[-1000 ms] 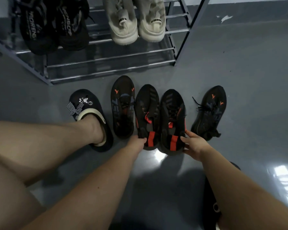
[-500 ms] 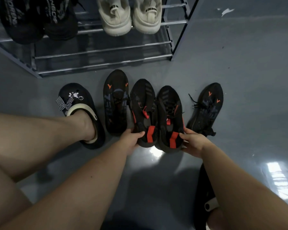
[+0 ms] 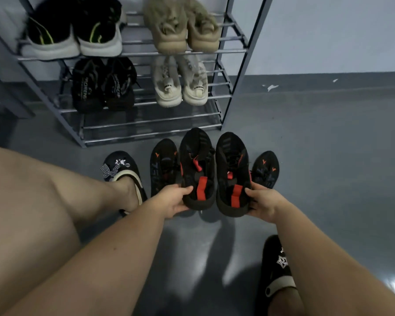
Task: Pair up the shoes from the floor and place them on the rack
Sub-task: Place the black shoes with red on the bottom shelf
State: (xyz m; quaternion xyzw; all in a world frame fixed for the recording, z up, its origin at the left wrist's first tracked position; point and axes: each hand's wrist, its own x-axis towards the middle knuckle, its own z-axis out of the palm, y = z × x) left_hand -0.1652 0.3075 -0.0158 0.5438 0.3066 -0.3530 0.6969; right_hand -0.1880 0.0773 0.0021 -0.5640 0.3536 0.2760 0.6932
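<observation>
A: Item one, largest: metal rack (image 3: 234, 62), open rails. Top visible tier carries a black pair with white soles (image 3: 73, 30) and a fuzzy tan pair (image 3: 183, 26). Next tier: black lettered pair (image 3: 103, 85), cream pair (image 3: 180, 83). Lowest tier (image 3: 151, 126) holds nothing visible.

B: Floor stock?

A: Two black shoes with orange marks, one (image 3: 163, 165) left of the held pair, one (image 3: 266, 167) right of it, well apart and unpaired.

B: And in hand?

A: Black pair with red heel tabs, side by side. Left hand (image 3: 169, 201) grips the heel of the left shoe (image 3: 196, 165); right hand (image 3: 261, 201) grips the heel of the right shoe (image 3: 232, 169). Toes point at the rack, seemingly raised off the floor.

B: Risks?

A: Heel-only holds; a toe may sag and catch the front rail, or slip between rails if set short.

B: Clearance?

A: Lowest tier is open across its width, straight ahead. The right upright and the person's clogged foot (image 3: 123, 172) bound the approach.
</observation>
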